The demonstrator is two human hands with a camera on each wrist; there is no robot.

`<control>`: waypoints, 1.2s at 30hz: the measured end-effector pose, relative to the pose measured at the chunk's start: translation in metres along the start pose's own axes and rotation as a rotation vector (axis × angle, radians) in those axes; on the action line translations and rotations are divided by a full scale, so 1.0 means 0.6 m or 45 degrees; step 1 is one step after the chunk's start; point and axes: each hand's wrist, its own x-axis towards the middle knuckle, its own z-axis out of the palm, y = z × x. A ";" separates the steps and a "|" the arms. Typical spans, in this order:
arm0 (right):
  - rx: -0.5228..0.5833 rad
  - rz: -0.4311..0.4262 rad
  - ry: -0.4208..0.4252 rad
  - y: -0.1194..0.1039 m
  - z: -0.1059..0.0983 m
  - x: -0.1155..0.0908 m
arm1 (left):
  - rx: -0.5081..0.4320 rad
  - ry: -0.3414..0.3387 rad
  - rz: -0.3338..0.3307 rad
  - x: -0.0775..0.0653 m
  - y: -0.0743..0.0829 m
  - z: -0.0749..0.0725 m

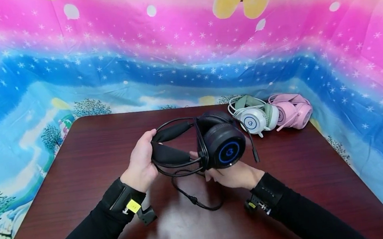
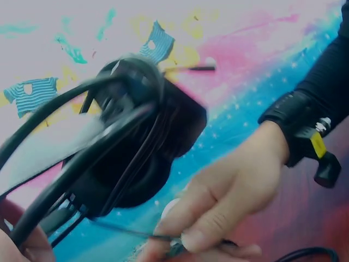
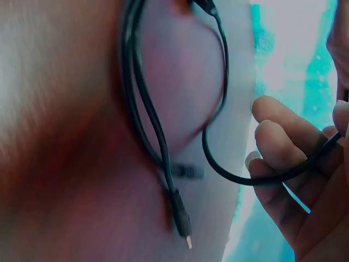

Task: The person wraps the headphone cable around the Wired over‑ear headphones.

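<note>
A black headset (image 1: pixel 228 147) with a blue ring on its ear cup is held above the table, cable wound about its cups. My left hand (image 1: pixel 140 164) grips it by the padded headband (image 1: pixel 170 153). Below the ear cups, my right hand (image 1: pixel 238 175) pinches the headset's cable; in the left wrist view that hand (image 2: pixel 229 202) has thumb and fingers together on the thin cord. A loop of cable (image 1: pixel 205 206) hangs under the headset. In the right wrist view, the cable (image 3: pixel 262 180) runs into the right hand (image 3: pixel 305 180), and a small plug (image 3: pixel 181 213) dangles from it.
At the table's (image 1: pixel 108 133) far right corner lie a white and green headset (image 1: pixel 253 120) and a pink headset (image 1: pixel 291 112), side by side. A colourful printed cloth (image 1: pixel 168 39) hangs behind the table and along its sides.
</note>
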 end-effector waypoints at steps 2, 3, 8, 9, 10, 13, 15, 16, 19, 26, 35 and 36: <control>-0.250 0.023 -0.020 -0.014 0.007 0.006 | -0.013 0.024 0.035 0.000 0.001 0.001; -0.349 0.015 -0.032 -0.017 0.010 0.007 | -0.023 0.029 0.050 -0.001 0.002 0.000; -0.473 0.010 -0.056 -0.031 0.012 0.009 | -0.094 0.059 0.081 -0.001 0.002 -0.003; -0.454 0.026 -0.061 -0.034 0.010 0.008 | -0.089 0.074 0.088 -0.001 0.002 -0.004; -0.423 0.041 -0.072 -0.036 0.008 0.008 | -0.079 0.094 0.098 -0.001 0.001 -0.004; -0.298 0.095 -0.106 -0.041 0.003 0.006 | -0.041 0.146 0.152 0.001 -0.002 -0.003; -0.238 0.108 -0.111 -0.044 0.002 0.006 | -0.017 0.172 0.208 0.002 -0.003 -0.002; -0.227 0.103 -0.103 -0.045 0.002 0.006 | -0.001 0.182 0.239 0.003 -0.004 -0.002; -0.185 0.104 -0.066 -0.051 0.001 0.005 | 0.047 0.206 0.327 0.004 -0.005 -0.004; -0.199 0.122 -0.059 -0.070 -0.009 -0.001 | 0.223 0.204 0.536 0.019 -0.012 -0.020; -0.321 0.073 -0.054 -0.076 -0.047 -0.014 | 0.590 0.148 0.942 0.036 0.005 -0.034; -0.311 0.066 -0.055 -0.077 -0.053 -0.015 | 0.618 0.140 0.974 0.037 0.008 -0.036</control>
